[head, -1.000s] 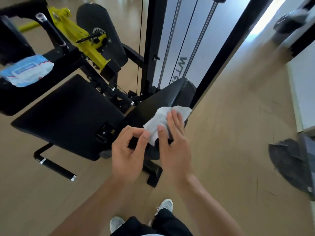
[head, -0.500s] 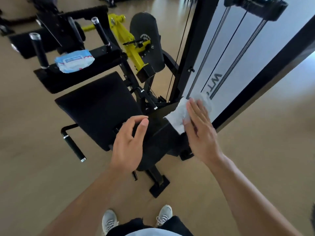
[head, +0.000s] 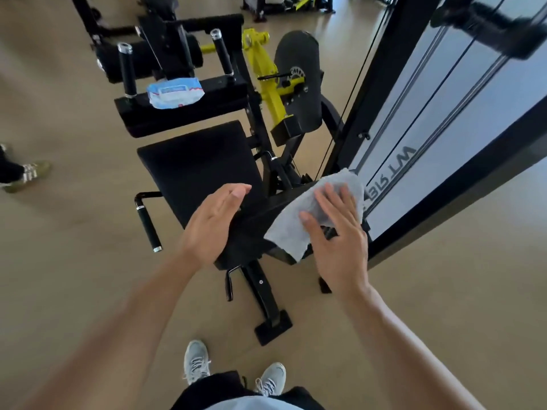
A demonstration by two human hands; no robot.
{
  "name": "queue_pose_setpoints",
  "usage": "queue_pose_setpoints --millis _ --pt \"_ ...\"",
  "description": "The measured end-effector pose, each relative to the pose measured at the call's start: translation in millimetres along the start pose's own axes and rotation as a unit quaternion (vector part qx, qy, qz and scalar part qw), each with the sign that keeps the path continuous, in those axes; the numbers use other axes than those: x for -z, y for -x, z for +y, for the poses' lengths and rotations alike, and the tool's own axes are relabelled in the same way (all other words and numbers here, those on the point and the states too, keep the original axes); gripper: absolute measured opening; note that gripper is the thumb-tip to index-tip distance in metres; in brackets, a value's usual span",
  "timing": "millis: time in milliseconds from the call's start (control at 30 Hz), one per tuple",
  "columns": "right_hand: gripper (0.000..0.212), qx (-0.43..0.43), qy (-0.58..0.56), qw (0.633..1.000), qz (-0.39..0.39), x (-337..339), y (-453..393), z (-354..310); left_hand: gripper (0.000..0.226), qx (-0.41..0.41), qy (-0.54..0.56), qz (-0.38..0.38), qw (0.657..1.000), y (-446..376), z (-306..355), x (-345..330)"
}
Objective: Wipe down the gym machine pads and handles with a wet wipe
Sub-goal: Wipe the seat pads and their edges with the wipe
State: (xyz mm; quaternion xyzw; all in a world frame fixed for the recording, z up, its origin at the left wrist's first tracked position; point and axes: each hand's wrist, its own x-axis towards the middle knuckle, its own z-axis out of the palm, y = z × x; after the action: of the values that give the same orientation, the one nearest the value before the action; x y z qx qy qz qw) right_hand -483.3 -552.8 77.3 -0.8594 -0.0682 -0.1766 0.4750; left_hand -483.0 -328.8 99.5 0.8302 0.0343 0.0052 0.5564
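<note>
Wipe (head: 313, 214) pale grey. Pads (head: 192, 170) black, handles (head: 148, 226) black with chrome ends. Lever arm (head: 268, 84) yellow. Wipe pack (head: 174, 93) light blue and white. Floor (head: 74, 261) tan. Shoes (head: 195, 362) light grey.

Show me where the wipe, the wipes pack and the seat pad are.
wipe (head: 291, 232): head view, bare lower part of the sheet, left of the thumb.
wipes pack (head: 175, 92): head view, middle of the label side.
seat pad (head: 195, 161): head view, middle of the black top surface.
</note>
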Motion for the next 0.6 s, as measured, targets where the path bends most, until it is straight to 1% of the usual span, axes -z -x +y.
queue_pose_setpoints --millis 67,133,167,200,267,367,400,467,500,533,567,600 --pt "0.054 -0.052 -0.015 0.998 0.011 2.6 -10.1 6.8 0.054 0.005 0.011 0.025 1.000 2.4 -1.7 -1.7" --pt "0.050 -0.062 -0.023 0.997 0.030 -2.7 -11.9 4.9 0.049 0.006 0.024 0.082 0.996 9.0 -4.0 -5.4" --pt "0.047 -0.053 -0.013 0.998 0.040 -9.0 -9.8 -0.4 0.047 0.003 0.027 0.109 0.994 12.2 -5.2 -7.8" --pt "0.045 -0.024 0.011 0.999 0.039 -16.9 -5.2 -8.1 0.045 0.005 0.033 0.129 0.991 14.7 -7.9 -10.4" --pt "0.044 0.085 0.077 0.993 0.003 -35.4 10.4 -23.7 0.045 0.014 0.072 0.155 0.985 17.9 -15.1 -13.8" --pt "0.042 0.235 0.098 0.963 -0.090 -55.5 35.9 -38.4 0.049 0.027 0.153 0.161 0.975 23.4 -27.7 -15.5" --pt "0.042 0.273 0.095 0.951 -0.113 -56.7 40.0 -40.1 0.045 0.036 0.172 0.164 0.971 27.0 -33.0 -16.9" --pt "0.040 0.339 0.105 0.923 -0.146 -51.4 38.9 -37.8 0.034 0.048 0.173 0.174 0.968 36.8 -46.1 -21.9" --pt "0.040 0.359 0.117 0.912 -0.157 -45.3 33.4 -33.5 0.034 0.058 0.165 0.179 0.968 41.6 -54.4 -25.6" --pt "0.040 0.357 0.126 0.911 -0.162 -37.6 25.4 -28.0 0.035 0.070 0.155 0.177 0.969 46.5 -66.0 -29.6" --pt "0.042 0.331 0.132 0.921 -0.160 -29.2 16.1 -21.1 0.041 0.084 0.156 0.170 0.969 51.5 -75.9 -33.4" --pt "0.045 0.290 0.135 0.936 -0.150 -20.2 6.5 -14.1 0.055 0.100 0.166 0.167 0.967 56.4 -84.4 -36.5"
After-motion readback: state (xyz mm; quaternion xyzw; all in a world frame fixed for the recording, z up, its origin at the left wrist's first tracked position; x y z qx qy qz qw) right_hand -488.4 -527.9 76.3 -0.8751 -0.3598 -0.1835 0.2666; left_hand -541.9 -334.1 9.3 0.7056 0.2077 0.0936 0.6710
